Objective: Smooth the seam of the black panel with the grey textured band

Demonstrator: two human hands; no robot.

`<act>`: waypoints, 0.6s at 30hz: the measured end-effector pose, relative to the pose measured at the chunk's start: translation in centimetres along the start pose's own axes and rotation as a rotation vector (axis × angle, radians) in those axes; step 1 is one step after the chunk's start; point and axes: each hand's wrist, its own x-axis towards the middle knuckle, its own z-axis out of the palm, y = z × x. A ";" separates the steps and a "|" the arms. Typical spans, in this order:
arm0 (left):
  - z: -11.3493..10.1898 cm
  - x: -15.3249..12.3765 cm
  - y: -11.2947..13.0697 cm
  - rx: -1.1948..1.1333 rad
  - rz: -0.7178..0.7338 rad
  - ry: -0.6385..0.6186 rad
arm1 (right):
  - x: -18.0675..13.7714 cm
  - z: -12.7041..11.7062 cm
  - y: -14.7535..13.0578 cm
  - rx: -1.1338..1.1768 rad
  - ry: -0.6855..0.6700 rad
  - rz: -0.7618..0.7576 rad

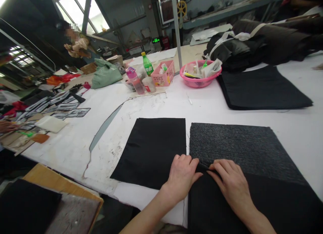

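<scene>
Both hands pinch the edge of a black fabric piece (267,200) that lies partly over a dark grey, ribbed-looking fabric (237,139). My left hand (181,173) is closed on the left part of that edge, thumb and fingers together. A short way to the right, my right hand (229,180) also grips the edge between thumb and fingers. Between the hands the fabric edge is slightly raised and folded. Left of them, a flat black fabric square (158,146) lies on the white-covered table, partly behind my left hand.
A black fabric stack (262,87) lies at the back right, before dark fabric rolls (272,42). A pink basin (199,80), pink box (164,75), green bottle (147,64) and pink-capped bottle (136,81) stand behind. The white table covering (108,136) is torn. Another person (78,47) stands far left.
</scene>
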 end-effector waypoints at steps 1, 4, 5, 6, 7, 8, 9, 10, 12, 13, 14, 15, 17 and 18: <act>-0.1 0.1 -0.1 -0.001 -0.003 -0.004 | 0.0 0.0 -0.1 0.002 0.000 0.002; -0.1 0.3 -0.4 -0.009 -0.019 -0.003 | -0.1 -0.2 -0.3 0.012 -0.001 -0.008; -0.1 0.3 -0.5 -0.010 -0.024 -0.003 | -0.1 -0.3 -0.4 0.018 -0.001 -0.016; -0.1 0.4 -0.5 -0.009 -0.029 -0.005 | -0.1 -0.4 -0.4 0.024 0.000 -0.027; 0.0 0.4 -0.4 -0.006 -0.034 -0.008 | -0.1 -0.4 -0.5 0.030 0.001 -0.037; 0.0 0.4 -0.4 -0.001 -0.040 -0.012 | -0.1 -0.4 -0.5 0.037 0.002 -0.046; 0.1 0.5 -0.4 0.004 -0.050 -0.014 | -0.1 -0.4 -0.5 0.041 0.006 -0.052; 0.0 0.5 -0.3 0.007 -0.065 -0.012 | -0.1 -0.4 -0.5 0.045 0.011 -0.056; -0.2 0.7 -0.2 0.002 -0.083 0.006 | -0.1 -0.3 -0.4 0.052 0.016 -0.061; -0.4 0.7 -0.2 -0.008 -0.071 0.016 | -0.1 -0.2 -0.3 0.057 0.014 -0.062; -0.6 0.8 -0.1 -0.022 -0.042 0.025 | -0.2 -0.2 -0.2 0.063 0.007 -0.065; -0.8 0.9 -0.1 -0.036 0.001 0.030 | -0.2 -0.1 -0.1 0.068 0.000 -0.066; -1.1 1.1 -0.1 -0.056 0.095 0.028 | -0.2 0.0 0.0 0.076 -0.017 -0.072; -1.1 1.1 -0.1 -0.059 0.127 0.024 | -0.2 0.0 0.1 0.080 -0.023 -0.075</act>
